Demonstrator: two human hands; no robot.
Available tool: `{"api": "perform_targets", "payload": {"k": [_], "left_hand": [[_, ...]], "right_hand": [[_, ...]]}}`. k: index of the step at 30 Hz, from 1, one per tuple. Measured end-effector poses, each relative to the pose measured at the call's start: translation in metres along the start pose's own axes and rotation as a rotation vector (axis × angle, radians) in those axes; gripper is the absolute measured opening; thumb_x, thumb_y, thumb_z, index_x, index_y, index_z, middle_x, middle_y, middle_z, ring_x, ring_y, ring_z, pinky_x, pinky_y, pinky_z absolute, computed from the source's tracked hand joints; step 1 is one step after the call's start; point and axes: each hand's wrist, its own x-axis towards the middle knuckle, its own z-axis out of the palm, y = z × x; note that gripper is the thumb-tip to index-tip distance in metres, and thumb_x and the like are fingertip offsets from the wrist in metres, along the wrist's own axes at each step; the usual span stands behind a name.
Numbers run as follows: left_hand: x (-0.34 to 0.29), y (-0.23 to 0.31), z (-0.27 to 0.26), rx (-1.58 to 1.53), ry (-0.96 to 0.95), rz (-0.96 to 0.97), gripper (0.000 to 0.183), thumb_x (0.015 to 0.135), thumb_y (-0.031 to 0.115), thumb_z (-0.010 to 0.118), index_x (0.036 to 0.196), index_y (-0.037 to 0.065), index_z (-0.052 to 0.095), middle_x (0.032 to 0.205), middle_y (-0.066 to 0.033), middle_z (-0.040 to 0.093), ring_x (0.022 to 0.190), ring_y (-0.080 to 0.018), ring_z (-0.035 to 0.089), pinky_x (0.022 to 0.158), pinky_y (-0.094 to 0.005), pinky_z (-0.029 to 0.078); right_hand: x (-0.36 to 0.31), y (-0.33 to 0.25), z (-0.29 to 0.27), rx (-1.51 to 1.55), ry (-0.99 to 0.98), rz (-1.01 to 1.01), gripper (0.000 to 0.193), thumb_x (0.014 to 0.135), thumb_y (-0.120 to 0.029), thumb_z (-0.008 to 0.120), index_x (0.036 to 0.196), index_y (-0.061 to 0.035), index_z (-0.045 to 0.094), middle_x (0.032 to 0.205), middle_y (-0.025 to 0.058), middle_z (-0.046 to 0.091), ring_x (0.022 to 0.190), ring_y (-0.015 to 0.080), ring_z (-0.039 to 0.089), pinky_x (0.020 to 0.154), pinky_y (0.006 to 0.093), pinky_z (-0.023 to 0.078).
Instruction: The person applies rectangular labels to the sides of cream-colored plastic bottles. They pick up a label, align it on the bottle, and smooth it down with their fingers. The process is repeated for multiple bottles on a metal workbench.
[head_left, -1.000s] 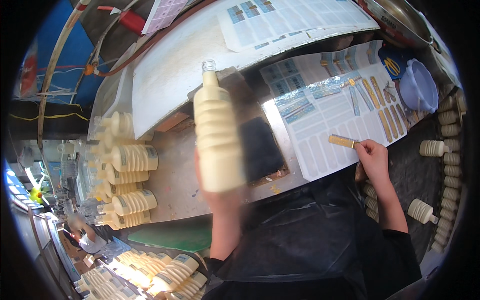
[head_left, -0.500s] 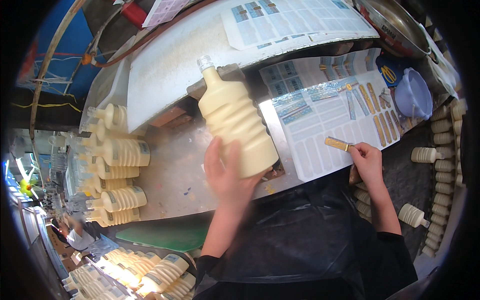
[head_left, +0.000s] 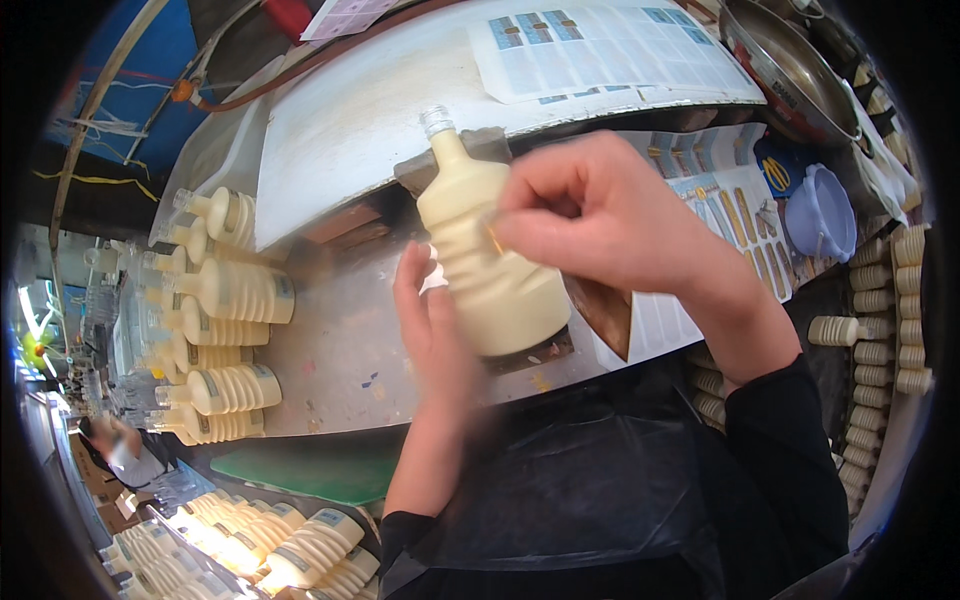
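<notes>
A cream ribbed bottle (head_left: 510, 310) with a clear neck lies on the bench, its shoulder against a dark rest block (head_left: 412, 175). My right hand (head_left: 610, 215) is closed over the bottle's upper right side, pinching a gold label strip (head_left: 495, 238); only a sliver of it shows. Below that hand hangs a brown, pointed flat piece (head_left: 608, 318), apparently tucked in the palm. At the bottle's lower left side is my left hand (head_left: 432, 325), blurred, fingers apart. Whether it touches the bottle I cannot tell.
Label sheets (head_left: 655, 320) lie right of the bottle, with gold strips (head_left: 745, 215) on them. Beyond are a lavender bucket (head_left: 822, 210) and a metal pan (head_left: 790, 60). Similar bottles (head_left: 235, 290) are stacked left; more stand lower left and right. A person (head_left: 140, 455) is far left.
My right hand has moved left from the label sheets to the bottle with the gold label strip. My left hand has drawn back from the bottle's front to its left side.
</notes>
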Motion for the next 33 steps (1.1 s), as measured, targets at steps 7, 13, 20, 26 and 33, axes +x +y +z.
{"api": "perform_targets", "payload": {"k": [7, 13, 20, 26, 33], "left_hand": [[0.040, 0.027, 0.015, -0.269, -0.015, -0.154, 0.070, 0.111, 0.052, 0.029, 0.160, 0.002, 0.029, 0.154, -0.0138, 0.046, 0.138, -0.0251, 0.045, 0.115, -0.0383, 0.033], [0.073, 0.013, 0.021, -0.128, -0.080, -0.336, 0.048, 0.110, 0.040, 0.048, 0.141, 0.003, 0.045, 0.136, -0.0134, 0.056, 0.119, -0.0178, 0.057, 0.101, -0.0334, 0.048], [0.081, -0.001, 0.022, -0.150, -0.013, -0.314, 0.039, 0.107, 0.033, 0.052, 0.133, 0.004, 0.047, 0.123, -0.0133, 0.058, 0.109, -0.0178, 0.057, 0.096, -0.0340, 0.048], [0.077, -0.002, 0.025, -0.209, -0.023, -0.294, 0.038, 0.113, 0.035, 0.044, 0.134, 0.003, 0.048, 0.123, -0.0111, 0.060, 0.110, -0.0158, 0.060, 0.097, -0.0327, 0.052], [0.078, -0.010, 0.021, -0.225, -0.068, -0.262, 0.043, 0.113, 0.038, 0.042, 0.138, 0.003, 0.044, 0.126, -0.0122, 0.059, 0.113, -0.0178, 0.060, 0.099, -0.0341, 0.051]], "right_hand": [[0.035, 0.076, -0.005, 0.079, 0.159, 0.175, 0.017, 0.093, -0.017, 0.068, 0.088, -0.0009, 0.072, 0.075, -0.0010, 0.066, 0.070, 0.0039, 0.057, 0.064, 0.0213, 0.046], [0.031, 0.097, 0.004, 0.174, 0.265, 0.208, 0.016, 0.094, -0.016, 0.070, 0.090, -0.0012, 0.071, 0.079, -0.0010, 0.068, 0.073, 0.0035, 0.059, 0.067, 0.0213, 0.047], [0.033, 0.109, 0.012, 0.195, 0.308, 0.165, 0.010, 0.093, -0.011, 0.071, 0.090, -0.0024, 0.067, 0.086, -0.0028, 0.067, 0.077, 0.0020, 0.059, 0.069, 0.0202, 0.048], [0.036, 0.114, 0.013, 0.252, 0.280, 0.180, 0.010, 0.093, -0.008, 0.070, 0.087, -0.0033, 0.064, 0.084, -0.0028, 0.066, 0.076, 0.0014, 0.059, 0.068, 0.0199, 0.048], [0.037, 0.109, 0.009, 0.221, 0.268, 0.209, 0.012, 0.093, -0.010, 0.071, 0.086, -0.0029, 0.064, 0.080, -0.0031, 0.066, 0.071, 0.0002, 0.058, 0.064, 0.0188, 0.047]]}}
